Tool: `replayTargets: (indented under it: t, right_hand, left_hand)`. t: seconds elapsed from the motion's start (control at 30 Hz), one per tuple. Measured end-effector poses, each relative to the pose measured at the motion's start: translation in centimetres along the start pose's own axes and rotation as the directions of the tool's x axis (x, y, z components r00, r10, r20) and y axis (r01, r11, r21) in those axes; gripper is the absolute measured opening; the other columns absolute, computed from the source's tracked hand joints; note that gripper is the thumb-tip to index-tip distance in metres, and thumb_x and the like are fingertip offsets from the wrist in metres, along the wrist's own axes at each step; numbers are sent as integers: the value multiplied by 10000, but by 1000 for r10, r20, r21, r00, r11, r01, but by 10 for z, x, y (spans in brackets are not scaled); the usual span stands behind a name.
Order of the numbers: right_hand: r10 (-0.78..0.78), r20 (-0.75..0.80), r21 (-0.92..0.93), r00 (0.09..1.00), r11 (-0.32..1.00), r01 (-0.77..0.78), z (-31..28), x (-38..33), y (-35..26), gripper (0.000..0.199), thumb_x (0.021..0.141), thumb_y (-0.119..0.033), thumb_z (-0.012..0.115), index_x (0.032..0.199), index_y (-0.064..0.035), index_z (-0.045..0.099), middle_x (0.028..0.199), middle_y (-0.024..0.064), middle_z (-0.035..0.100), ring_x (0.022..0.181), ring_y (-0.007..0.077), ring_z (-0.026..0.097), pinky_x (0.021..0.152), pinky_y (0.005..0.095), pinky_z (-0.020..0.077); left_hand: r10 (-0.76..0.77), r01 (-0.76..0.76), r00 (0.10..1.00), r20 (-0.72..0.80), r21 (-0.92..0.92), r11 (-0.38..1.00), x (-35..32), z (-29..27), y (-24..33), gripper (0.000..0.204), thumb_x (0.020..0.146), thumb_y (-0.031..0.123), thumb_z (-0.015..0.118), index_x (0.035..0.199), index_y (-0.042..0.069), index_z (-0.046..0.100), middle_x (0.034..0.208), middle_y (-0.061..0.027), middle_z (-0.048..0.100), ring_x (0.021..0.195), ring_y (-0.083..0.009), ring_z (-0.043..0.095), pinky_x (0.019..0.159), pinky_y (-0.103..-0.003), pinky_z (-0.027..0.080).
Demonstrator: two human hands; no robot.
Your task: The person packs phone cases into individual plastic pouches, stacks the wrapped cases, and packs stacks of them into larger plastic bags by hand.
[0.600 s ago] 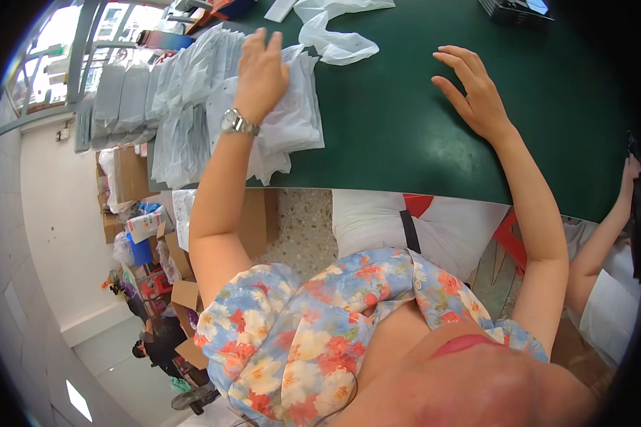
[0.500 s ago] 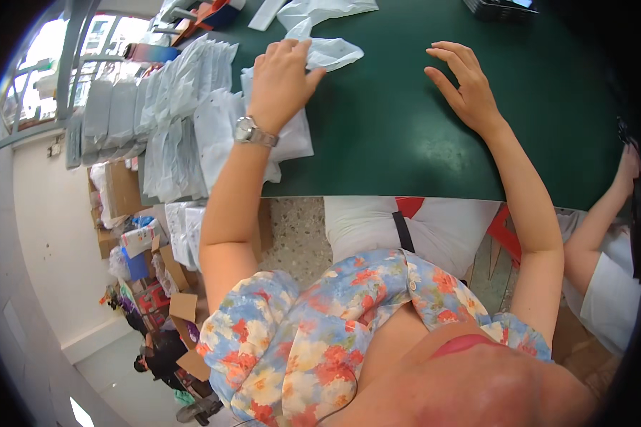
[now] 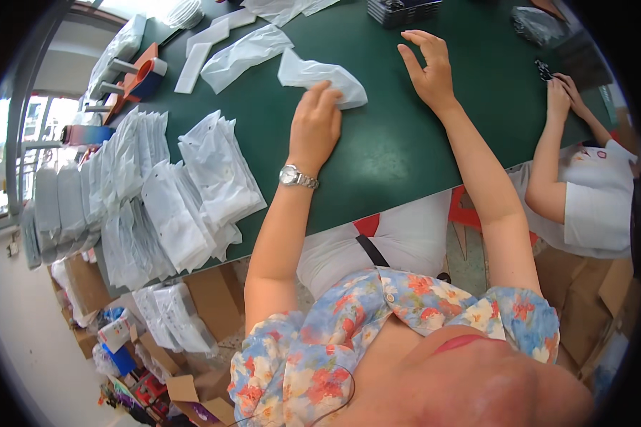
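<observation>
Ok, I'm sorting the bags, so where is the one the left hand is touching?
In the head view, the white plastic bag lies on the green table upper centre, under the left hand fingertips, left of the right hand.

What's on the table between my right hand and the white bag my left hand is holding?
Nothing: in the head view only bare green table lies between the right hand and the white bag under the left hand.

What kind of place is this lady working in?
Probably a packing workshop. Stacks of white plastic bags cover a long green table, cardboard boxes sit underneath, and her left hand touches another bag while a co-worker sits beside her.
</observation>
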State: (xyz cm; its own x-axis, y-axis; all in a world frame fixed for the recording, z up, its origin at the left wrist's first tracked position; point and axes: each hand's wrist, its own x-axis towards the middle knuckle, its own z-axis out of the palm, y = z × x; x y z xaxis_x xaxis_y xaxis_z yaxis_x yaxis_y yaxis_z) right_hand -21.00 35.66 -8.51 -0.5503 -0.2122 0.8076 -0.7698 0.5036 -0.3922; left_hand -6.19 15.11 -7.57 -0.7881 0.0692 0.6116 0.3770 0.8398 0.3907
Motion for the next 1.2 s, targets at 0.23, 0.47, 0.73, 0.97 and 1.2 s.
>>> replayTargets:
  t: [0.23, 0.47, 0.73, 0.97, 1.2]
  right_hand:
    - [111, 248, -345, 962, 939, -20, 25, 67, 28, 275, 894, -285, 622, 1043, -58, 665, 1106, 90, 644, 1033, 287, 574, 878, 375, 473]
    - [193, 435, -545, 880, 834, 87, 41, 88, 43, 282, 882, -305, 610, 870, -29, 670, 951, 115, 637, 968, 312, 602, 826, 417, 495]
    - [15, 399, -118, 917, 992, 35, -9, 101, -20, 136, 906, -110, 584, 969, 9, 599, 932, 118, 612, 859, 262, 615, 773, 316, 478]
    - [-452, 636, 589, 625, 808, -15, -98, 31, -152, 125, 815, 35, 634, 928, 35, 582, 1035, 171, 589, 888, 282, 590, 797, 326, 484]
    - [-327, 711, 558, 622, 801, -217, -91, 4, -124, 92, 866, 29, 595, 950, 33, 558, 1052, 137, 568, 843, 218, 579, 766, 297, 483]
  left_hand:
    - [-376, 364, 927, 13, -286, 887, -7, -10, -20, 400, 773, -86, 542, 1158, 14, 585, 1092, -157, 546, 879, -319, 588, 765, -374, 492]
    - [-398, 334, 893, -210, -283, 899, -7, -20, -23, 246, 857, 42, 605, 1089, 78, 679, 966, -131, 575, 751, -258, 568, 670, -344, 480]
    - [-450, 334, 847, -283, -375, 865, -5, -3, -35, 254, 896, 68, 581, 1132, 83, 673, 618, -113, 560, 483, -170, 442, 508, -308, 403]
    - [-614, 402, 728, -306, -535, 743, -5, -17, -24, 159, 878, 125, 646, 976, 0, 647, 612, -47, 571, 510, -106, 460, 499, -258, 404]
    - [-624, 391, 748, -226, -610, 689, -3, -10, -20, 127, 895, 123, 653, 980, 30, 671, 710, -15, 612, 626, -66, 530, 572, -218, 431]
